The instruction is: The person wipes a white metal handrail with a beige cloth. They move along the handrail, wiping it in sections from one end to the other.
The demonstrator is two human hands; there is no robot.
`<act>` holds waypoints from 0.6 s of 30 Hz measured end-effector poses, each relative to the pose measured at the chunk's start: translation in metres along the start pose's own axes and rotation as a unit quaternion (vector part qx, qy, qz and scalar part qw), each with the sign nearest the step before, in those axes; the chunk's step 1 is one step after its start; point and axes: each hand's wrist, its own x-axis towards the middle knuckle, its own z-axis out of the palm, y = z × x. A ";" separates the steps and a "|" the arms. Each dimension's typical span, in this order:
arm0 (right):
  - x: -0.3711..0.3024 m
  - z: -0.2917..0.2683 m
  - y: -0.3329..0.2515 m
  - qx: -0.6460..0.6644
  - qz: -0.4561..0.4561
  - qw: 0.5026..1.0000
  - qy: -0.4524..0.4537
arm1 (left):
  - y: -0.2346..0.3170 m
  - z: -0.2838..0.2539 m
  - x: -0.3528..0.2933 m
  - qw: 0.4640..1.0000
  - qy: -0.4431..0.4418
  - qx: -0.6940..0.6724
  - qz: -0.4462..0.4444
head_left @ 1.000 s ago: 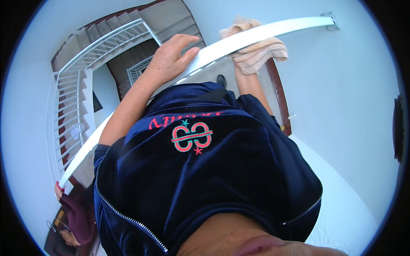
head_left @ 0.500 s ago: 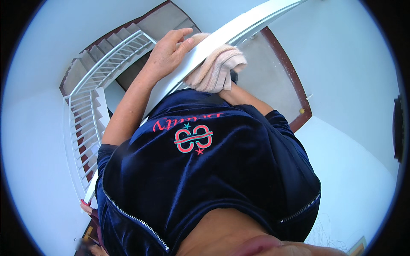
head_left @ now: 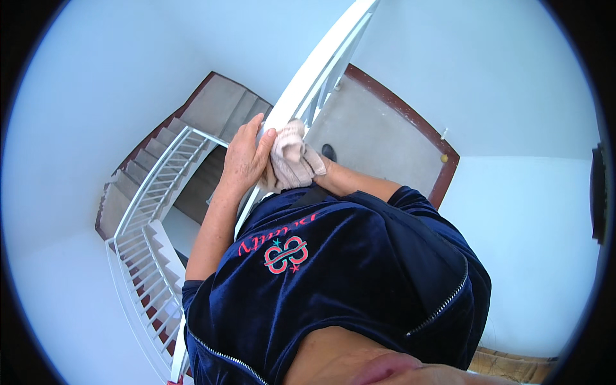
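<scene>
A pale beige cloth (head_left: 295,157) is bunched against the white handrail (head_left: 292,96) in front of my body. My right hand (head_left: 325,168) is on the right side of the rail, wrapped in the cloth. Its fingers are hidden by the folds. Against the rail's left side lies my left hand (head_left: 246,157), fingers stretched out and thumb apart, the thumb beside the cloth.
Below on the left, a white-barred stair railing (head_left: 144,186) runs beside grey steps (head_left: 144,156). To the right is a grey landing floor (head_left: 378,131) with a dark red border. The tip of a dark shoe (head_left: 329,152) shows there. Pale walls surround the stairwell.
Both hands and the cloth have come lower in view, nearer my body, and the handrail appears steeper. A person's hand at the lower left has gone out of view.
</scene>
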 end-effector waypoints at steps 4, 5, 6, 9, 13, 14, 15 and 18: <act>0.005 0.007 -0.063 -0.060 -0.133 0.979 0.140 | 0.003 0.017 0.002 0.994 0.024 0.080 0.075; 0.001 0.001 -0.080 -0.060 -0.128 0.978 0.156 | 0.004 0.020 0.003 0.988 0.024 0.136 0.065; 0.001 -0.008 -0.098 -0.032 -0.152 0.977 0.146 | 0.005 0.022 0.005 0.986 -0.001 0.160 0.039; -0.007 -0.031 -0.150 0.045 -0.217 0.973 0.066 | 0.007 0.025 0.010 0.974 -0.031 0.225 0.005; -0.054 -0.025 -0.189 -0.055 -0.316 0.937 0.135 | 0.009 0.024 0.012 0.982 -0.013 0.187 -0.011; -0.061 -0.022 -0.192 -0.146 -0.336 0.912 0.186 | 0.010 0.025 0.012 0.985 -0.022 0.171 -0.025; -0.066 -0.020 -0.193 -0.177 -0.298 0.919 0.188 | 0.010 0.025 0.012 0.985 -0.014 0.173 -0.017; -0.049 -0.028 -0.174 -0.619 -0.282 0.601 0.421 | 0.012 0.027 0.014 0.987 -0.020 0.155 -0.034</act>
